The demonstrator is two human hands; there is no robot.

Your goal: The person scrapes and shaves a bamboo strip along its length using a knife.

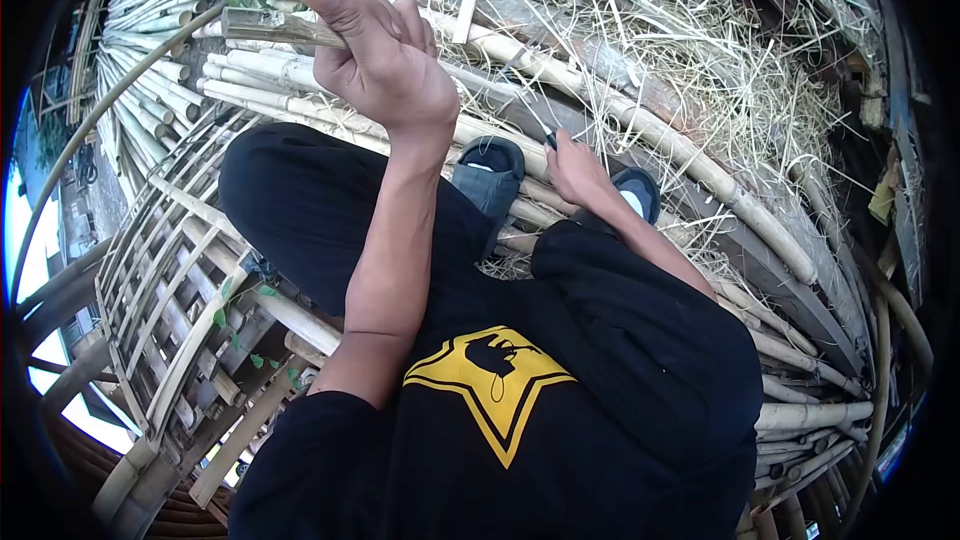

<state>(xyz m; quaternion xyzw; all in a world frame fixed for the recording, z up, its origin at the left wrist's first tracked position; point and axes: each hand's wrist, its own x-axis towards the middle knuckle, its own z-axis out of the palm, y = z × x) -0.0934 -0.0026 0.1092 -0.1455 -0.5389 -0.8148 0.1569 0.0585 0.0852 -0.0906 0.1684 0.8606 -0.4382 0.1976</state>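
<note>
My left hand (392, 68) is raised at the upper left, its fingers wrapped round a short split piece of bamboo (270, 28). The bamboo's cut end points left, and my thumb stretches out above it. Lower and to the right, my right hand (580, 172) is closed on a knife (549, 137) with a dark handle. Only a bit of its thin blade shows, pointing up and away from me, and the rest of the grip is hidden by the fingers. That hand is between my two dark shoes, close to the bamboo poles (530, 212) underfoot.
Pale shavings (700, 70) lie heaped across the upper right. Long bamboo poles (600, 105) run under and beside them. A bundle of bamboo (150, 80) fans out at the upper left. Below it stands a woven bamboo lattice (185, 280), near my bent knee (285, 185).
</note>
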